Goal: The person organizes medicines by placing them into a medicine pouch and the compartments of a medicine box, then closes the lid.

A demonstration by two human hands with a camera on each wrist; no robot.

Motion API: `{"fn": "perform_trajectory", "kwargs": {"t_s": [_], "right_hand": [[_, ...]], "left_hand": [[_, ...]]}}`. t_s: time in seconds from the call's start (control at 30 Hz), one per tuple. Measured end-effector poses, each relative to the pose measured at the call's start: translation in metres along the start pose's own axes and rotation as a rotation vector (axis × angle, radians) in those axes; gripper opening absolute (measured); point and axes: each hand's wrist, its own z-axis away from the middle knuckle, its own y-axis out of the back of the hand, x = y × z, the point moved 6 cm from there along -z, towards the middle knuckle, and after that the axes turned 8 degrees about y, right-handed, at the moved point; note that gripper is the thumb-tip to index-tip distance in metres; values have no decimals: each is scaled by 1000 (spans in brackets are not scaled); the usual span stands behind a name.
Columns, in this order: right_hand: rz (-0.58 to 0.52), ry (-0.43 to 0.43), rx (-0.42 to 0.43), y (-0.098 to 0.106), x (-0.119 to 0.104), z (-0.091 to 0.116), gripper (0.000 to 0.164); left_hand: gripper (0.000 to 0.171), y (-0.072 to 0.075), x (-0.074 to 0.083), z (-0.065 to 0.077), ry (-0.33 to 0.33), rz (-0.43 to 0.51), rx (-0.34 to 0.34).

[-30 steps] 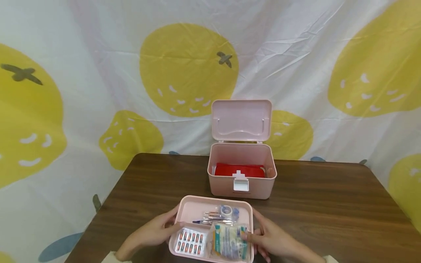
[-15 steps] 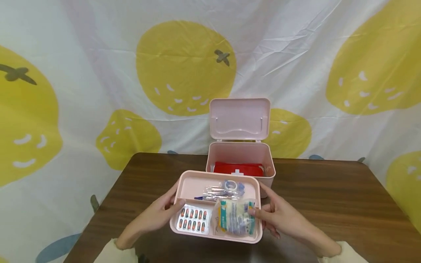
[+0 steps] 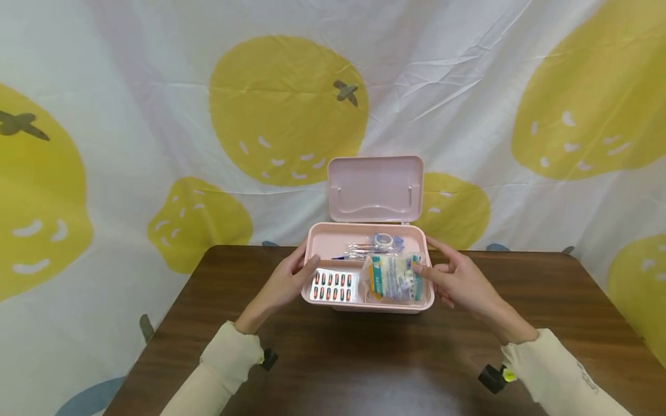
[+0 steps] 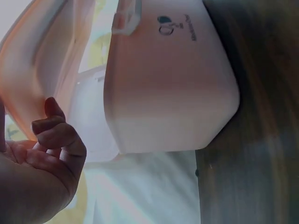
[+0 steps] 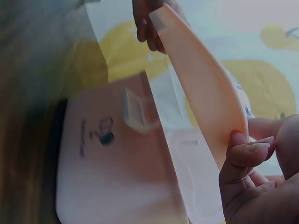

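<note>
A pink two-level tray (image 3: 326, 245) hangs over the open pink storage box (image 4: 163, 93), apart from its rim in both wrist views. My left hand (image 3: 286, 281) grips the tray's left end, thumb over the edge. At the other end my right hand (image 3: 465, 284) holds on, its thumb against a clear packet (image 3: 392, 278) with green-and-white wrapping. Beside that packet lies a blister pack of capsules (image 3: 332, 286). Behind them are a white tape roll (image 3: 384, 241) and thin items in clear wrapping. The tray hides the box's inside.
The box's hinged lid (image 3: 374, 188) stands raised at the back, near a fruit-print cloth (image 3: 291, 110) hanging behind the table. Brown wood tabletop (image 3: 364, 364) stretches in front of the box and to both sides.
Both hands have lifted the tray off the near tabletop and carried it forward and slightly right, over the box. The red pouch in the box is now covered from the head view.
</note>
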Motion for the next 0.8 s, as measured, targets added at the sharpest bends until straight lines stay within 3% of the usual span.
{"fn": "perform_trajectory", "kwargs": {"t_s": [0.23, 0.37, 0.5, 0.67, 0.8], "right_hand": [[30, -29, 37, 15, 7, -18, 83], [52, -56, 43, 22, 13, -25, 84], [70, -81, 37, 26, 21, -34, 86], [64, -90, 38, 28, 30, -43, 83], [73, -96, 25, 27, 37, -45, 79]], "left_hand": [[59, -5, 4, -33, -47, 2, -8], [57, -9, 6, -47, -146, -26, -38], [54, -10, 7, -60, -228, -65, -20], [54, -10, -5, -69, -133, -115, 54], [53, -12, -17, -67, -70, -149, 73]]}}
